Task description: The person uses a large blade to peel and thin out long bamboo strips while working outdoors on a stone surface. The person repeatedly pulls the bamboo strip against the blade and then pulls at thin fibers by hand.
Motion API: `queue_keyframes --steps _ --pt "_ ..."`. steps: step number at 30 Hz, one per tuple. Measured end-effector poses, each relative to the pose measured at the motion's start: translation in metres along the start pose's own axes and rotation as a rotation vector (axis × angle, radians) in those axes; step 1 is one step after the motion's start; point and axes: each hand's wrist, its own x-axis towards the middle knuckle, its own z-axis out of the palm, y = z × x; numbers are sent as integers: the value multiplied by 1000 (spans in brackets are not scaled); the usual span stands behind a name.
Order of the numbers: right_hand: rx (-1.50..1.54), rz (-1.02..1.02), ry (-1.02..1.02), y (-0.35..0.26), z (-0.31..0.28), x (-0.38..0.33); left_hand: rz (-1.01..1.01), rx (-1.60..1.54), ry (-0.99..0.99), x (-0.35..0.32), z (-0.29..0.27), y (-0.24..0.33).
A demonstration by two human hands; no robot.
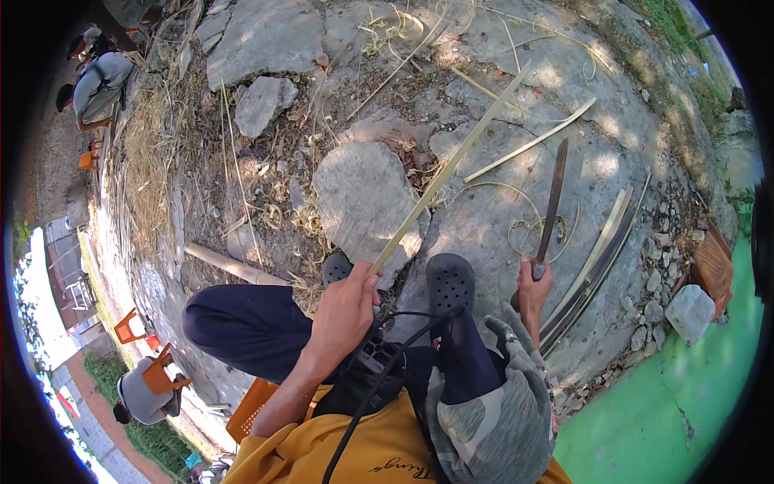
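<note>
My left hand (343, 315) is closed around the near end of a long pale bamboo strip (442, 179), which slants up and away to the right over a flat stone. In my right hand (534, 292) is the handle of a long knife (553, 198); its dark, narrow blade points away from me. The strip and the blade are apart. To the right of the knife, a bundle of pale and dark strips (601, 250) lies on the rock. Another pale strip (536, 148) rests beyond the blade, and thin curled shavings (524, 234) lie beside it.
Dark clogs (450, 281) are on my feet, by a flat stone slab (367, 194). A bamboo pole (234, 264) lies left. More curled shavings (395, 31) are scattered far off. Green ground or water (653, 419) borders the rock at right. People (101, 85) sit at far left.
</note>
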Motion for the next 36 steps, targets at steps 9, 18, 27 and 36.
queue_keyframes --steps 9,18,27,36 --pt "-303 -342 -324 -59 33 -47 5 -32 -144 46 70 -28" --pt "-465 -424 -651 -63 85 -23 -95 -281 -381 73 104 -50" --pt "-560 -320 -668 -73 106 -15 -13 65 -223 76 106 -37" --pt "-529 -382 -459 -71 122 -24 -19 117 -216 79 102 -34"
